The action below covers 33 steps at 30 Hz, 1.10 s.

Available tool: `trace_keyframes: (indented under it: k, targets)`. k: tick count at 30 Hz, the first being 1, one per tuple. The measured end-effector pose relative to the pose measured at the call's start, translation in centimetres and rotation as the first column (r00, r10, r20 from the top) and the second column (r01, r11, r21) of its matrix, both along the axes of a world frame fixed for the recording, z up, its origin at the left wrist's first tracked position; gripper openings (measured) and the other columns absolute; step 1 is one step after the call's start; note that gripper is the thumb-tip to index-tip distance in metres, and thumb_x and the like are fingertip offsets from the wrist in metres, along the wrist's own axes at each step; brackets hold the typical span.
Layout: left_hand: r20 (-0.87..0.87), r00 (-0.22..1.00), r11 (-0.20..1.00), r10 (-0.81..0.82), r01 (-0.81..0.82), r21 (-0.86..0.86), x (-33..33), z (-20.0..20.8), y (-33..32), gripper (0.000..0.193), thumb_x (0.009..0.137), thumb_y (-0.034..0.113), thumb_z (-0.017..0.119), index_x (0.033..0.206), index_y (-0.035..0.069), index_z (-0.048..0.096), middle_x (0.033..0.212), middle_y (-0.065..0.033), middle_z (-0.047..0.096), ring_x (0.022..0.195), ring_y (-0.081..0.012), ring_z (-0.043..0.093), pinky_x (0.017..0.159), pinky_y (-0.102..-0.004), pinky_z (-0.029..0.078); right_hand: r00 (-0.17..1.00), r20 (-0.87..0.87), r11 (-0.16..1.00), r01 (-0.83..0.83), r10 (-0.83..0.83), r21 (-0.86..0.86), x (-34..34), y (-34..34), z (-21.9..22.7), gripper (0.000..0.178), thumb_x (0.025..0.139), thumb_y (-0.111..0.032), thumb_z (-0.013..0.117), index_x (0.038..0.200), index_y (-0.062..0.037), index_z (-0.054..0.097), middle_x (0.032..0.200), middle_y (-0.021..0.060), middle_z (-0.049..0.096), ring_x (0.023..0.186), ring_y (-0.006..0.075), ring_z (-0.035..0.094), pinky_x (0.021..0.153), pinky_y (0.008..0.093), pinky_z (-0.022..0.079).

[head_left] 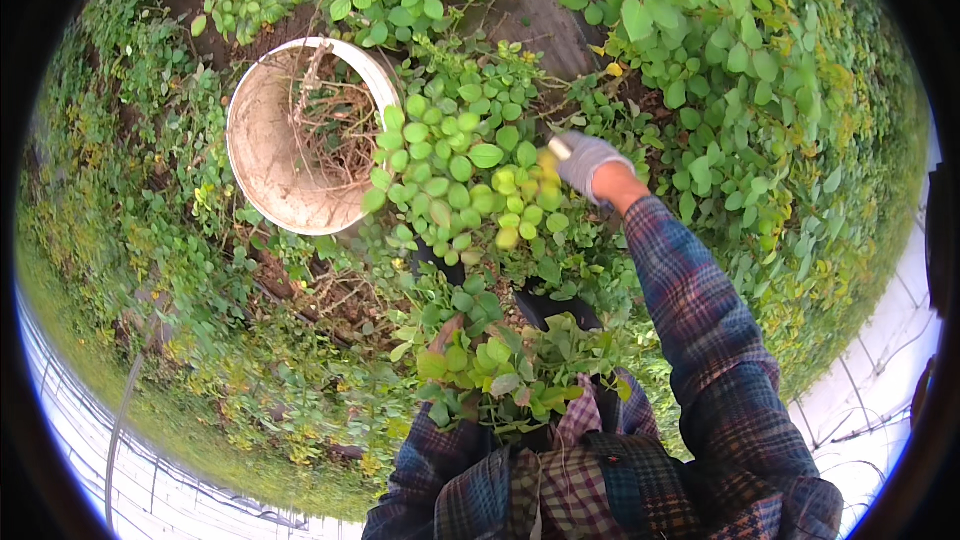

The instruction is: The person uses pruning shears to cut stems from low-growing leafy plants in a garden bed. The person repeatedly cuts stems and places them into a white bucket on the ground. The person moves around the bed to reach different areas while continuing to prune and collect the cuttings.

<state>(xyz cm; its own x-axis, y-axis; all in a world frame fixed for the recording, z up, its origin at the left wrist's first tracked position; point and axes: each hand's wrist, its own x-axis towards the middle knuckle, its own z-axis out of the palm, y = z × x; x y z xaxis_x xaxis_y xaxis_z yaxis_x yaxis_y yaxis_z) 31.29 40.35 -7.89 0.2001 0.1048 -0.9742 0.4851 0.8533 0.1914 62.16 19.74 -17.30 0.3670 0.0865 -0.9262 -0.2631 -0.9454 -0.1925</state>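
My right hand [590, 166], in a grey glove, reaches forward into the leaves right of centre. Its fingers are closed, and a short pale end [560, 148] sticks out of them; the rest of that object is hidden. Yellow-green leaves [535, 195] touch or lie just beside this hand. Close to my body, a bunch of leafy stems [500, 365] is gathered at the end of my left arm [432, 445]. The leaves cover most of my left hand, so its fingers barely show.
A dirty white bucket [275, 155] with dry, bare twigs [345, 125] inside stands tilted among the plants, ahead and left. Dense leafy bushes [745, 50] surround me. A dark shoe [555, 308] shows below the foliage, and a strip of grey ground [545, 25] lies farther ahead.
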Motion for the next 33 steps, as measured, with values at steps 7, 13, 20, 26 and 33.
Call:
trace_keyframes:
  k: [7, 13, 20, 26, 33]
  targets:
    - [0.11, 0.982, 0.984, 0.155, -0.145, -0.1, -2.3, -0.4, -2.0, 0.039, 0.102, 0.024, 0.053, 0.13, -0.003, 0.056, 0.117, -0.0135, 0.066, 0.099, -0.0237, 0.067, 0.085, -0.0369, 0.057, 0.809, -0.117, 0.801, -0.588, 0.577, -0.114, 1.1, -2.1, 0.1, 0.043, 0.091, -0.024, 0.058, 0.131, -0.0077, 0.059, 0.12, 0.0212, 0.067, 0.106, 0.039, 0.065, 0.092, 0.045, 0.051]
    - [0.146, 0.963, 0.974, 0.225, -0.216, -0.072, -2.6, -0.2, -2.3, 0.04, 0.103, 0.023, 0.05, 0.133, -0.003, 0.053, 0.123, -0.0149, 0.063, 0.104, -0.0258, 0.065, 0.09, -0.0389, 0.056, 0.963, 0.248, 0.963, -0.159, 0.103, 0.219, 1.2, 2.5, 3.7, 0.056, 0.087, -0.028, 0.066, 0.138, -0.0092, 0.052, 0.115, 0.0235, 0.066, 0.103, 0.0391, 0.065, 0.09, 0.0432, 0.051]
    - [0.286, 0.902, 0.944, 0.324, -0.287, -0.164, 0.7, -2.6, 3.7, 0.047, 0.104, 0.026, 0.043, 0.142, -0.002, 0.044, 0.136, -0.0184, 0.056, 0.118, -0.0323, 0.061, 0.1, -0.047, 0.052, 0.83, 0.094, 0.732, -0.532, 0.55, 0.426, -1.6, 9.8, 3.9, 0.049, 0.088, -0.027, 0.061, 0.136, -0.0197, 0.056, 0.111, 0.0185, 0.066, 0.096, 0.0331, 0.068, 0.087, 0.0417, 0.054]
    - [0.425, 0.903, 0.998, 0.06, -0.064, -0.005, 3.4, -5.2, 5.1, 0.054, 0.103, 0.032, 0.047, 0.147, 0.002, 0.039, 0.139, -0.0193, 0.052, 0.121, -0.032, 0.059, 0.101, -0.0426, 0.053, 0.91, -0.011, 0.86, -0.388, 0.415, 0.331, -4.3, 5.8, 6.1, 0.054, 0.088, -0.026, 0.062, 0.14, -0.0199, 0.052, 0.117, 0.0163, 0.065, 0.102, 0.0335, 0.065, 0.088, 0.0405, 0.052]
    - [0.371, 0.924, 0.991, 0.089, -0.044, -0.126, 6.5, -8.4, 6.7, 0.052, 0.103, 0.032, 0.047, 0.147, 0.004, 0.041, 0.14, -0.0182, 0.052, 0.121, -0.0313, 0.059, 0.102, -0.0436, 0.052, 0.964, 0.176, 0.907, 0.112, -0.198, 0.406, -1.5, 5.9, 1.8, 0.062, 0.087, -0.029, 0.067, 0.143, -0.0101, 0.047, 0.122, 0.0219, 0.065, 0.105, 0.0369, 0.064, 0.093, 0.0387, 0.05]
